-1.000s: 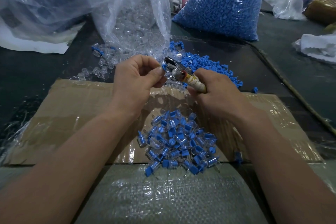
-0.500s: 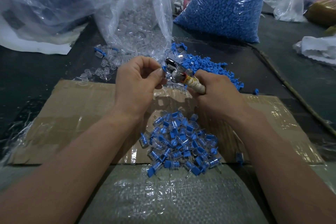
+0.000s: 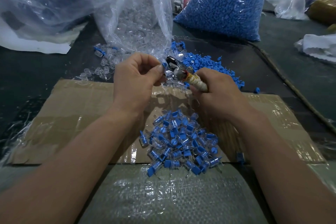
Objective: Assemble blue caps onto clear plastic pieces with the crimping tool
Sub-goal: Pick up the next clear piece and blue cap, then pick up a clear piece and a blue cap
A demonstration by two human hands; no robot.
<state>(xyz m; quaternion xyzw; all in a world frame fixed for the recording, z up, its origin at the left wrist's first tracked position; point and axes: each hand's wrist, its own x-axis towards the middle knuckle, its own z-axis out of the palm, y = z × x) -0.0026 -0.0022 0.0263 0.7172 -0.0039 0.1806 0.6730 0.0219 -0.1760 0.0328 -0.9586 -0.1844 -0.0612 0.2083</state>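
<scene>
From my remote seat, the bag of clear pieces (image 3: pixel 134 18) stands at the back, and in front of it the left hand (image 3: pixel 135 78) pinches a blue cap (image 3: pixel 164 64) between thumb and forefinger, right at the metal head of the crimping tool (image 3: pixel 177 71). Below, a pile of capped pieces (image 3: pixel 181 140) lies on the cardboard (image 3: pixel 72 114). The right hand (image 3: pixel 218 94) is curled round the tool's wrapped handle, and the bag of blue caps (image 3: pixel 223 2) stands behind it.

Blue caps (image 3: pixel 209 64), clear pcs (image 3: pixel 104 71), brown cardboard (image 3: pixel 72 107), silver tool (image 3: pixel 177 74).
</scene>
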